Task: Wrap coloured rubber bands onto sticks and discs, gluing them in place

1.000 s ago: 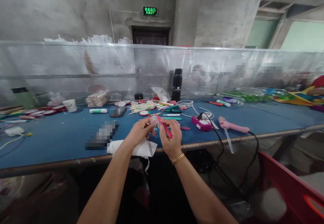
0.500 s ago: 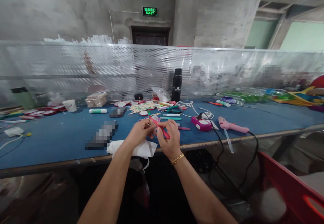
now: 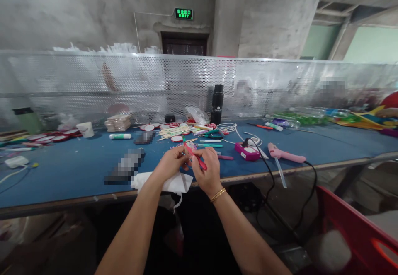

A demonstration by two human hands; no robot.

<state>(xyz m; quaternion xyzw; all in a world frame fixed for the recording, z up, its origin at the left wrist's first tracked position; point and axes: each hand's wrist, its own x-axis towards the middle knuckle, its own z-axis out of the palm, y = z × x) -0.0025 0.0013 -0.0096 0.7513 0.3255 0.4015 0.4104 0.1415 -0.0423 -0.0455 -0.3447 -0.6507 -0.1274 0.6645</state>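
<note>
- Both hands are at work just above the near edge of the blue table (image 3: 77, 167), close together, fingertips almost meeting.
- The right hand (image 3: 207, 169) is curled shut around a red pen (image 3: 195, 157). The pen slants up and away from the palm towards the left hand, and its green tip pokes out beyond the fingers.
- The left hand (image 3: 172, 163) is closed to a pinch, with thumb and forefinger pressed on the front part of the pen. I cannot tell whether a small piece also sits between those fingertips, as they hide the spot.
- A gold bracelet (image 3: 218, 195) sits on the right wrist, and a white cloth (image 3: 168, 182) lies under the left wrist at the table edge.
- My judgement is that the work is midway. Red-and-white discs (image 3: 177, 138) lie just beyond the hands beside a loose heap of thin sticks (image 3: 174, 131), so some pieces look done while stock remains.
- More discs (image 3: 46, 136) lie far off to the left.
- The pink glue gun (image 3: 284, 155) lies untouched to the right of the right hand, with its black cord trailing over the edge. A small pink box (image 3: 247, 151) sits between it and the hands.
- A black bottle (image 3: 217, 103) stands upright well beyond the hands.
</note>
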